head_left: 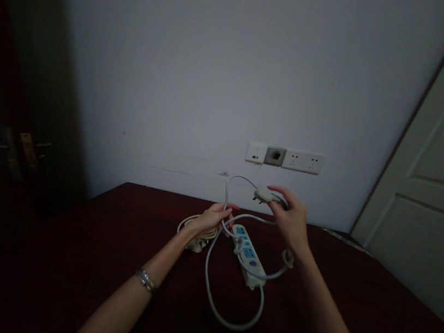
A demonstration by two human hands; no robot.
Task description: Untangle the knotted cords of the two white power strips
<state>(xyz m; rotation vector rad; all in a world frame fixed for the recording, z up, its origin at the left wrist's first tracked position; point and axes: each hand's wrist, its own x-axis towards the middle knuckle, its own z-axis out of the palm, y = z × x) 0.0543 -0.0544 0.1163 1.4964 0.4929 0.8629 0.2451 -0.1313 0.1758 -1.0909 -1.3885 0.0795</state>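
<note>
Head view, centre: right hand [291, 220] is raised above the dark red table [69, 255], fingers closed around a white plug [264, 195], prongs pointing left toward the other hand. Wall outlets [303, 161] sit directly behind and above the plug, a bit to its right, well apart from it. Plug's flat face runs roughly horizontal, so the prongs aren't facing the wall.

Left hand [210, 217] is lower and left of the plug, pinched narrow on the white cord [229, 189] where it arcs up from the table to the plug. A bracelet [146, 280] is on that wrist.

White power strip [248, 255] lies flat on the table between the two forearms, long axis running from near the left hand's fingertips toward lower right. Its cord loops out in front toward the camera and comes back around. A second coiled bundle of cable [191, 234] lies under the left hand, touching the table; can't tell if the hand touches it.

Right hand is the nearer one to the outlets. Door [433, 191] on the right, dark door with handle [22, 146] at left.
</note>
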